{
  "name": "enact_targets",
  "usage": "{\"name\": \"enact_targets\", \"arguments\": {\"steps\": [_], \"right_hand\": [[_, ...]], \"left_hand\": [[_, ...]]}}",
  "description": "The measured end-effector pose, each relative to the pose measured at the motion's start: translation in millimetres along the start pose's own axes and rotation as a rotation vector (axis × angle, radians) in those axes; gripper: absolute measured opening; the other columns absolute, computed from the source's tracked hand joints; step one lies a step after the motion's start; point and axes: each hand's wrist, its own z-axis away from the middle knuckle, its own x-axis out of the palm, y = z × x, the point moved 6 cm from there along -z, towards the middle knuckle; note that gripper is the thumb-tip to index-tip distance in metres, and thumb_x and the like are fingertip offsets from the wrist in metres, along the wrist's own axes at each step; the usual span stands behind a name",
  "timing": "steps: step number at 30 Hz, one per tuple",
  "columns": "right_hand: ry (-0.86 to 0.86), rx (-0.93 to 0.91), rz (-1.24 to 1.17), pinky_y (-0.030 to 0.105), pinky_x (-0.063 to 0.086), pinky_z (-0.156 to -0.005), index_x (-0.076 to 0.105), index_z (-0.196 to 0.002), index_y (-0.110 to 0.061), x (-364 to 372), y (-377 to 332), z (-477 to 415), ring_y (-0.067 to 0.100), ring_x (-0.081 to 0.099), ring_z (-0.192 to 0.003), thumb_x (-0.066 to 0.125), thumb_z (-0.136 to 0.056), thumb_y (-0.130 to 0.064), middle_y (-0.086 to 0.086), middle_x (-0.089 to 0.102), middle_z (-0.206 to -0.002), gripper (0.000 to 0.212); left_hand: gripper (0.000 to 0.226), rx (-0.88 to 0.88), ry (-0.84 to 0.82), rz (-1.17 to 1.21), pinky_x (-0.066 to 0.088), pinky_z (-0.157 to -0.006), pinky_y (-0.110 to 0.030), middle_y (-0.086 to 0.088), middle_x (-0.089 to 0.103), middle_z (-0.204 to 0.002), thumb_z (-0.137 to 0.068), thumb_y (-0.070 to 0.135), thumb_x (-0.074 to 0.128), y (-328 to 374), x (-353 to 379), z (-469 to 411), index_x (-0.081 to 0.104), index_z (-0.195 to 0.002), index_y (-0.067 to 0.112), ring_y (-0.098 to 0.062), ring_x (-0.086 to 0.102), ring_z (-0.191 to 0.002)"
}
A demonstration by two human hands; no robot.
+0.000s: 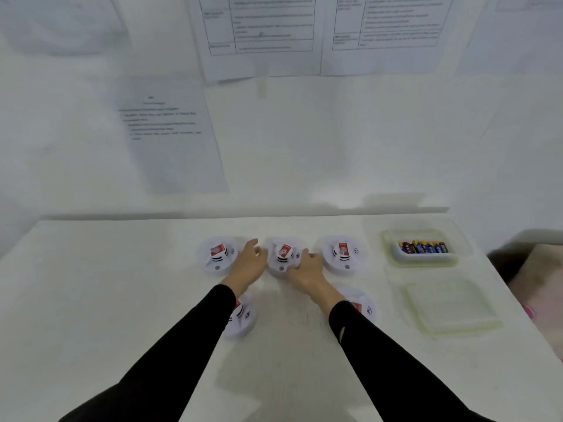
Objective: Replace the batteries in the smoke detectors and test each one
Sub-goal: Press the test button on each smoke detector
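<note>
Right hand (305, 271) on white, red-labelled detector (282, 254)

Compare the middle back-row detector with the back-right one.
The left hand and right hand flank the middle detector; the right detector stands untouched. The right detector lies nearer the battery tray than the middle detector. Both are white, round, red-labelled.

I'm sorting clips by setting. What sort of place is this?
Probably a staged test or training station rather than a home: a plain white table holds five smoke detectors in rows and a container of batteries, and printed sheets hang on the white wall behind.
</note>
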Motion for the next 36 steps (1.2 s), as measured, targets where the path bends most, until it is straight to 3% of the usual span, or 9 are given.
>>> {"name": "enact_targets", "arguments": {"steps": [3,5,6,9,11,14,23,30,36], "right_hand": [[0.052,-0.043,-0.093,0.043,0.034,-0.111,0.031,-0.145,-0.008,2.4,4.2,0.4,0.032,0.035,-0.133,0.065,-0.085,-0.025,0.016,0.030,-0.141,0.071],[0.082,-0.067,-0.190,0.045,0.040,-0.108,0.033,-0.145,-0.016,2.9,9.4,-1.0,0.028,0.042,-0.128,0.074,-0.070,-0.035,0.012,0.038,-0.139,0.088],[0.093,-0.070,-0.243,0.045,0.044,-0.104,0.035,-0.143,-0.019,3.8,12.6,-3.1,0.026,0.047,-0.125,0.076,-0.063,-0.040,0.011,0.043,-0.137,0.093],[0.096,-0.099,-0.367,0.032,0.052,-0.092,0.037,-0.141,-0.017,4.7,12.9,0.8,0.022,0.056,-0.114,0.076,-0.076,-0.014,0.011,0.053,-0.130,0.076],[0.074,-0.124,-0.429,0.019,0.052,-0.079,0.037,-0.141,-0.014,3.0,11.9,3.8,0.018,0.057,-0.108,0.069,-0.083,0.000,0.009,0.056,-0.127,0.068],[0.039,-0.176,-0.450,0.013,0.051,-0.071,0.037,-0.140,-0.017,1.6,9.6,7.2,0.014,0.059,-0.106,0.068,-0.085,-0.001,0.005,0.058,-0.127,0.065],[0.048,-0.250,-0.413,0.007,0.049,-0.072,0.038,-0.139,-0.021,0.6,6.9,12.8,-0.002,0.057,-0.100,0.069,-0.088,-0.009,-0.013,0.056,-0.116,0.060],[0.059,-0.261,-0.429,0.006,0.048,-0.074,0.039,-0.140,-0.025,0.4,6.9,11.0,-0.003,0.057,-0.104,0.068,-0.089,-0.012,-0.015,0.056,-0.117,0.060],[0.066,-0.257,-0.437,0.007,0.049,-0.076,0.041,-0.140,-0.024,0.8,9.1,7.4,-0.003,0.058,-0.103,0.069,-0.089,-0.013,-0.019,0.057,-0.116,0.060]], "left_hand": [[0.042,-0.026,-0.079,0.026,0.042,-0.108,-0.040,-0.006,0.054,-0.131,-0.102,0.028,0.047,-7.1,2.0,-10.2,0.046,-0.141,0.013,-0.027,0.054,-0.122],[0.011,-0.024,-0.130,0.088,0.043,-0.102,-0.037,0.000,0.058,-0.102,-0.099,0.022,0.050,-12.9,3.4,-14.7,0.060,-0.102,0.020,-0.022,0.053,-0.107],[0.010,-0.001,-0.160,0.116,0.045,-0.100,-0.039,0.001,0.061,-0.095,-0.097,0.020,0.052,-13.1,3.7,-14.8,0.060,-0.090,0.019,-0.021,0.055,-0.101],[0.025,0.066,-0.234,0.210,0.053,-0.100,-0.041,-0.006,0.069,-0.117,-0.095,0.012,0.059,-14.3,3.5,-11.5,0.064,-0.120,0.011,-0.021,0.065,-0.110],[0.036,0.087,-0.232,0.263,0.056,-0.091,-0.031,-0.007,0.065,-0.125,-0.094,0.009,0.063,-14.3,0.0,-9.1,0.057,-0.130,0.010,-0.021,0.063,-0.114],[0.041,0.096,-0.258,0.321,0.055,-0.082,-0.020,-0.007,0.064,-0.123,-0.092,0.009,0.068,-14.8,-4.9,-8.8,0.054,-0.130,0.011,-0.021,0.062,-0.114],[0.044,0.117,-0.430,0.327,0.054,-0.089,-0.025,-0.006,0.063,-0.131,-0.094,0.017,0.066,-22.1,-8.9,-15.5,0.049,-0.135,0.017,-0.018,0.060,-0.122],[0.047,0.153,-0.405,0.282,0.048,-0.106,-0.038,-0.004,0.062,-0.133,-0.095,0.021,0.066,-23.0,-8.6,-18.0,0.047,-0.138,0.018,-0.016,0.059,-0.123],[0.043,0.186,-0.359,0.251,0.050,-0.098,-0.027,-0.002,0.062,-0.131,-0.096,0.019,0.064,-20.7,-8.1,-17.4,0.049,-0.137,0.020,-0.012,0.059,-0.121]]}}
